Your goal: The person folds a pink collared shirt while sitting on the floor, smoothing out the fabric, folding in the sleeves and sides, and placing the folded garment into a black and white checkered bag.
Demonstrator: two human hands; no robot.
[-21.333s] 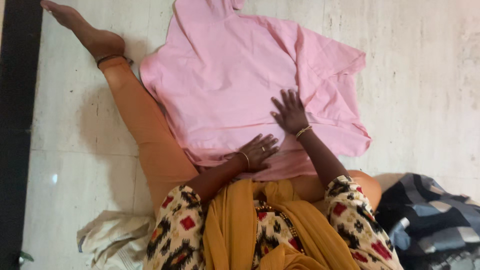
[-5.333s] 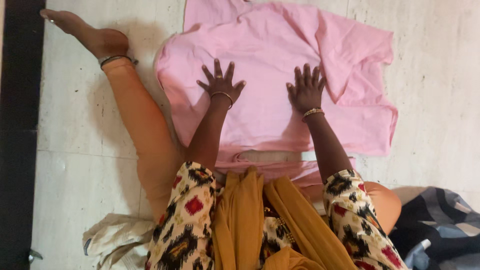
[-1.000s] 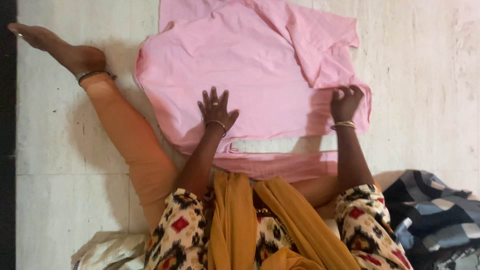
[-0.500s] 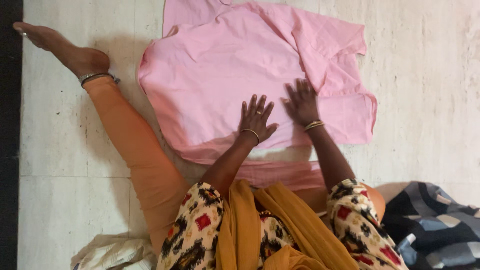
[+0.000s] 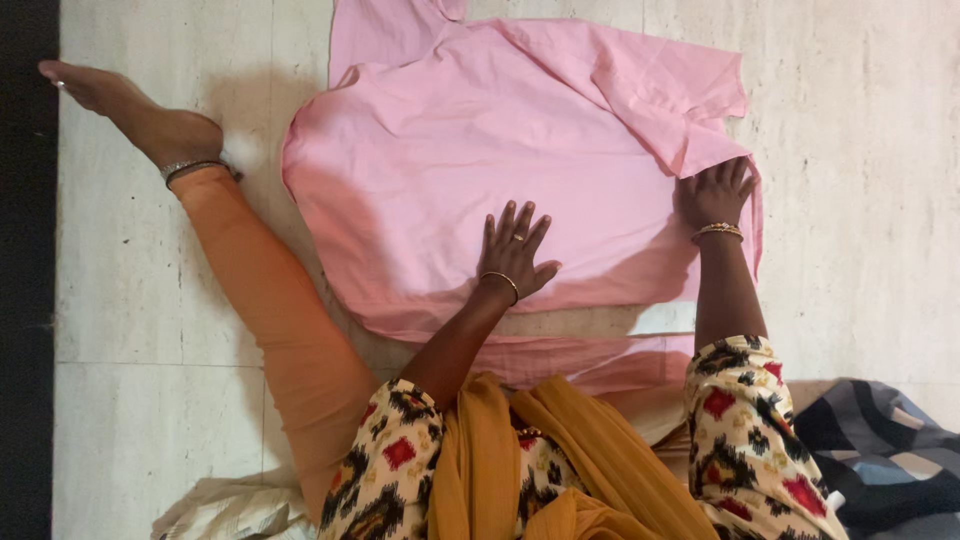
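Head view: left hand flat, fingers spread, pressing pink garment; right hand open-palmed on its right edge, gripping nothing.

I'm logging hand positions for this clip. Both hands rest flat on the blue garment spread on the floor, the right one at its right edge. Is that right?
Not quite: the garment is pink, not blue, as the head view shows. The rest holds: the left hand lies flat near its middle and the right hand rests at its right edge, on the pale floor.
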